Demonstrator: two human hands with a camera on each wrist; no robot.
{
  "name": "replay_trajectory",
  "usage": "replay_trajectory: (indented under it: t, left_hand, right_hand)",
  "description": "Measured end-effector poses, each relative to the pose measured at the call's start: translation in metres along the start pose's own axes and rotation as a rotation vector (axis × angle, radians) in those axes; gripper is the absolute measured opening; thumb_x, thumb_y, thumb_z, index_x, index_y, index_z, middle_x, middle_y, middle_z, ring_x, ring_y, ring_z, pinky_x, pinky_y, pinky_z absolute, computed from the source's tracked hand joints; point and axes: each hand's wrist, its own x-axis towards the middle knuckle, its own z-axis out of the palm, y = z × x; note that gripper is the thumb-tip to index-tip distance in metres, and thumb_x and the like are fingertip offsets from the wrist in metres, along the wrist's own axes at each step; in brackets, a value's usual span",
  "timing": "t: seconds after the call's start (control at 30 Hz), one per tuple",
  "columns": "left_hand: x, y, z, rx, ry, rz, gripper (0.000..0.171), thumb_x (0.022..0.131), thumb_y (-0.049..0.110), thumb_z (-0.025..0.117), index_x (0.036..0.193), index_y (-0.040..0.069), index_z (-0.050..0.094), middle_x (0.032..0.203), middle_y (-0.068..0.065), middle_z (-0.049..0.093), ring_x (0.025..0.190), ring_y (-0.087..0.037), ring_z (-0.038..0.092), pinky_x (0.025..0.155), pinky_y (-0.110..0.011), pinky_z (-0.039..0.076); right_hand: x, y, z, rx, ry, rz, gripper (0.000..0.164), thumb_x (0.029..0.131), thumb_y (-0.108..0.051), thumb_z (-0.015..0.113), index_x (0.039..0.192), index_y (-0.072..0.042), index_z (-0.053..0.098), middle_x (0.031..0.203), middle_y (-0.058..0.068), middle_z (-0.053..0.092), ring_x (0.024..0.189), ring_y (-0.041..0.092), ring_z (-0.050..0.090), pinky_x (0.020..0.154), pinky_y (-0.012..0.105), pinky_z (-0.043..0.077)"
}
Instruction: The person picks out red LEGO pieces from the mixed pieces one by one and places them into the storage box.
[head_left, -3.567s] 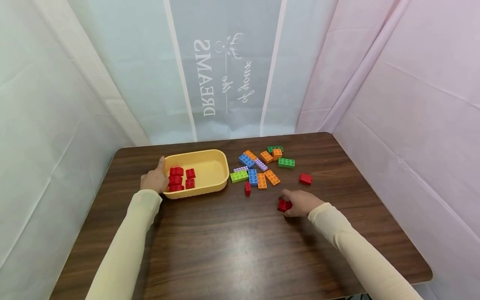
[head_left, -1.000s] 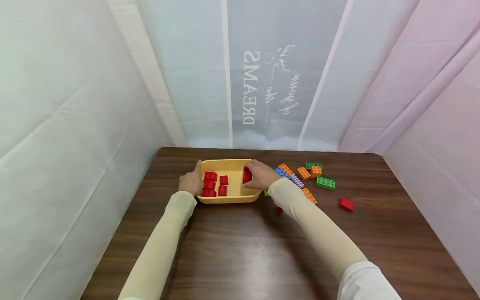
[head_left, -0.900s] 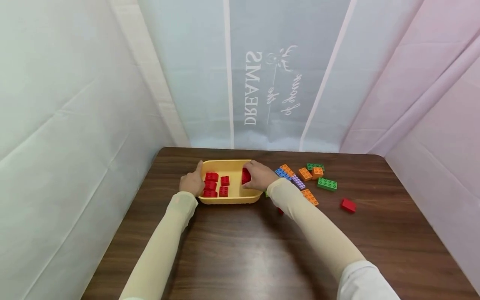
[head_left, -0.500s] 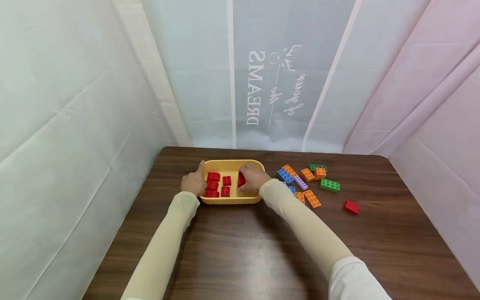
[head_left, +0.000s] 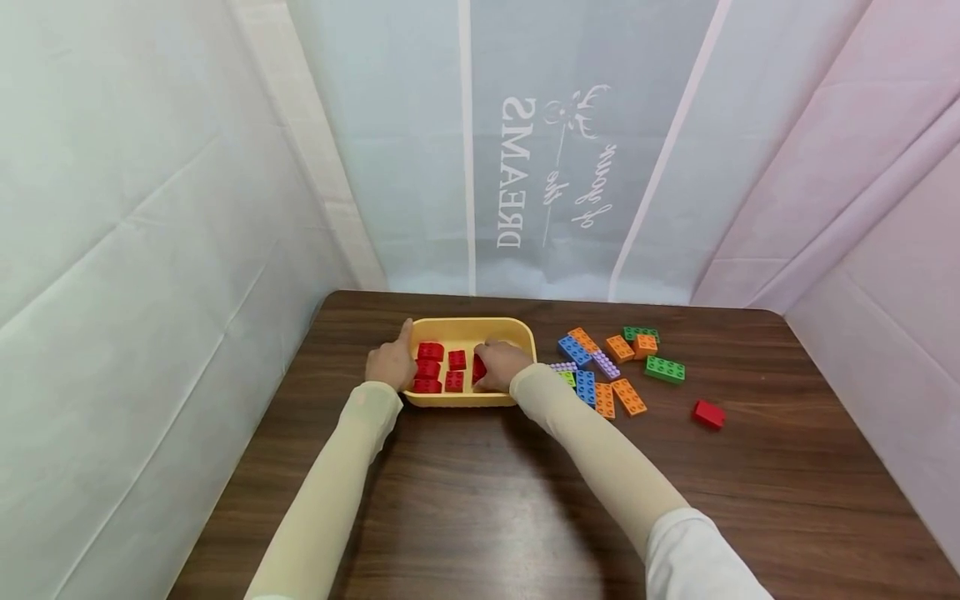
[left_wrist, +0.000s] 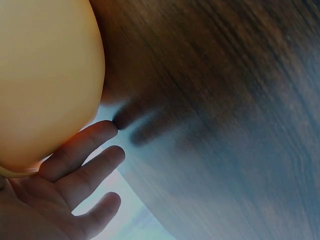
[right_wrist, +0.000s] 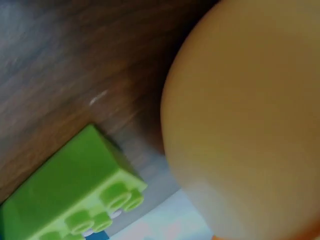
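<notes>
Red bricks [head_left: 438, 367] already lay in the yellow tray [head_left: 517, 332], steadied by the left hand [head_left: 390, 365] with fingers spread. The right hand [head_left: 501, 365] pinched another red brick [head_left: 477, 368] inside it, while one red brick [head_left: 708, 413] remained on the worktop [head_left: 480, 500].

A small red plastic building brick [head_left: 478, 368] sits low inside the shallow yellow plastic tray [head_left: 517, 328]. Other red bricks [head_left: 430, 351] lie just beside it.

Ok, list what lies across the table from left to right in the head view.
Left hand → yellow tray → blue brick → small orange brick → long green brick → lone red brick.
</notes>
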Motion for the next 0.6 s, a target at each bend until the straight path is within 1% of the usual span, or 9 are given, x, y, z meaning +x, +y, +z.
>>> replay_trajectory:
  t: [0.1, 0.27, 0.43, 0.6]
  left_hand:
    - [-0.001, 0.0, -0.002, -0.004, 0.0, -0.004, 0.078, 0.096, 0.012, 0.055, 0.163, 0.014, 0.016, 0.065, -0.009, 0.059, 0.062, -0.03, 0.058, 0.089, -0.053, 0.048]
    - [-0.003, 0.003, -0.004, -0.002, 0.008, -0.001, 0.078, 0.095, 0.011, 0.056, 0.163, 0.013, 0.016, 0.068, -0.01, 0.061, 0.063, -0.031, 0.059, 0.092, -0.055, 0.046]
    - [-0.002, 0.003, -0.003, -0.005, 0.003, 0.002, 0.078, 0.095, 0.011, 0.056, 0.163, 0.013, 0.017, 0.069, -0.01, 0.062, 0.062, -0.03, 0.059, 0.092, -0.055, 0.046]
    - [-0.001, -0.001, -0.002, -0.01, -0.012, -0.004, 0.079, 0.095, 0.011, 0.055, 0.163, 0.013, 0.015, 0.066, -0.009, 0.06, 0.06, -0.029, 0.058, 0.091, -0.055, 0.047]
  right_hand:
    - [0.002, -0.003, 0.002, -0.016, -0.011, 0.014, 0.072, 0.084, -0.049, 0.08, 0.139, -0.009, 0.057, 0.126, 0.008, 0.058, 0.111, 0.023, 0.06, 0.097, 0.036, 0.048]
    - [-0.001, -0.003, -0.001, 0.002, -0.02, 0.023, 0.077, 0.085, -0.046, 0.079, 0.147, -0.01, 0.051, 0.137, 0.013, 0.055, 0.12, 0.027, 0.057, 0.102, 0.04, 0.046]
    - [-0.004, -0.001, -0.002, 0.061, -0.017, 0.014, 0.085, 0.086, -0.041, 0.08, 0.156, -0.015, 0.04, 0.147, 0.018, 0.048, 0.13, 0.033, 0.051, 0.106, 0.043, 0.043]
    - [-0.009, -0.001, -0.009, 0.132, 0.003, 0.01, 0.086, 0.086, -0.044, 0.079, 0.157, -0.018, 0.038, 0.148, 0.016, 0.047, 0.133, 0.03, 0.049, 0.108, 0.044, 0.04]
